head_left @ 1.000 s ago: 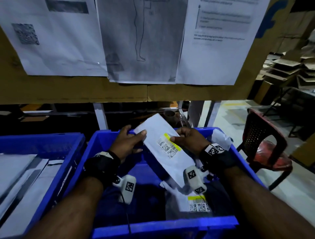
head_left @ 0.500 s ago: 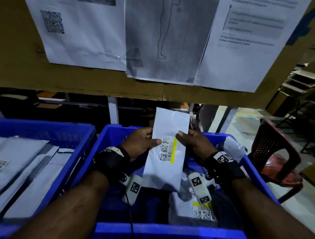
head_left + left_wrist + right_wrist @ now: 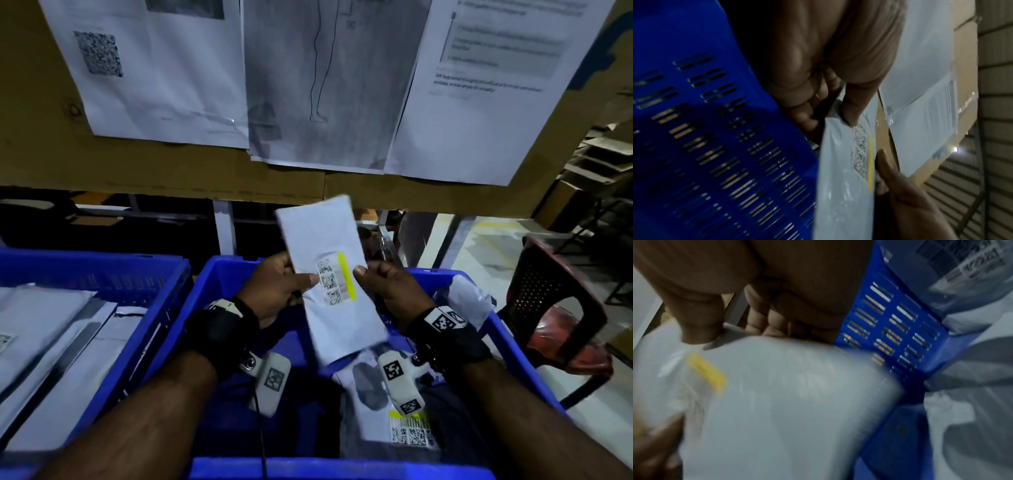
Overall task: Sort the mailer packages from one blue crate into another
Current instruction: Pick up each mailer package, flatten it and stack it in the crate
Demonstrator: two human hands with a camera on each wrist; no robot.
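Mailer pinched between both thumbs

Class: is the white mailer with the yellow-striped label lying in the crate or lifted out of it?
Lifted out. The white mailer stands nearly upright above the blue crate, pinched by the left hand and the right hand.

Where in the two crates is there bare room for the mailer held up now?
Bare floor shows in the near crate, left half, under the left hand. Its right half holds mailers. The left crate is covered with flat mailers; only on top.
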